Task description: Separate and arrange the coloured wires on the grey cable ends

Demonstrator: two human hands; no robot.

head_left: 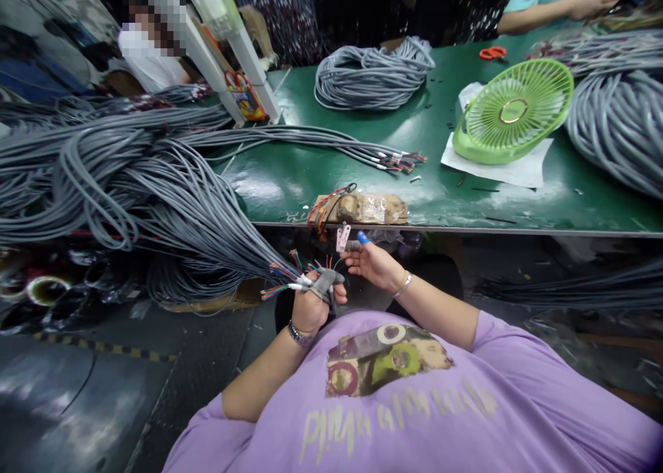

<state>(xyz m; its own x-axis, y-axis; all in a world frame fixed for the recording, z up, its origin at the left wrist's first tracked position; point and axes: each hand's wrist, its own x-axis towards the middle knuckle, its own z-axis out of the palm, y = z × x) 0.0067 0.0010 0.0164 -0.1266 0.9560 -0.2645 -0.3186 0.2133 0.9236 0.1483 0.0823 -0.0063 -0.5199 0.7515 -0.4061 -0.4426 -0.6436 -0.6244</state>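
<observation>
My left hand (309, 312) is wrapped round a bunch of grey cables (325, 281), close in front of my body. Beyond its fingers the cable ends fan out into thin coloured wires (282, 271), with white pieces near the split. To the right, my right hand (380, 267) is raised with its fingers stretched toward the cable ends and its thumb up. A blue cover (363, 237) sits on that thumb, and a grey wrap is on one finger. By these fingertips is a pale pink clip (342, 238); whether they touch it I cannot tell.
Long grey cables (191, 190) drape off the green table (290, 176) at left. A wooden block (370, 209) with red and black wires lies at its edge. Farther back are a cable coil (373, 76), a green fan (512, 114) and orange scissors (492, 53). A co-worker's hand (595, 3) shows top right.
</observation>
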